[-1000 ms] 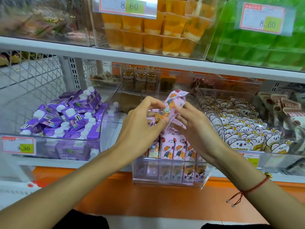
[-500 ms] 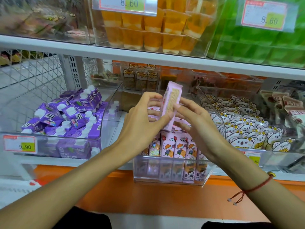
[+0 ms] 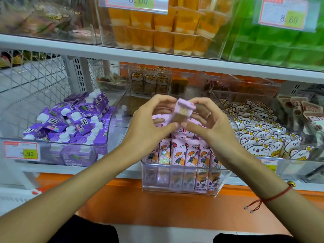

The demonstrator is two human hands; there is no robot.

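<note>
A pink snack packet (image 3: 183, 112) is held above a clear bin (image 3: 180, 185) that holds several like packets with a cartoon child printed on them, standing upright in rows. My left hand (image 3: 150, 127) pinches the packet from the left with thumb and fingers. My right hand (image 3: 208, 123) pinches it from the right; a ring shows on one finger. The packet is turned so that its narrow end faces the camera.
A clear bin of purple drink cartons (image 3: 70, 123) stands to the left, with a 9.90 price tag (image 3: 21, 152). A bin of white koala-print packets (image 3: 259, 134) stands to the right. Orange jelly cups (image 3: 163, 27) and green cups (image 3: 280, 46) fill the shelf above.
The packet has been turned between both hands, from showing its printed face, to its side, to its narrow end now. It sits slightly lower over the bin.
</note>
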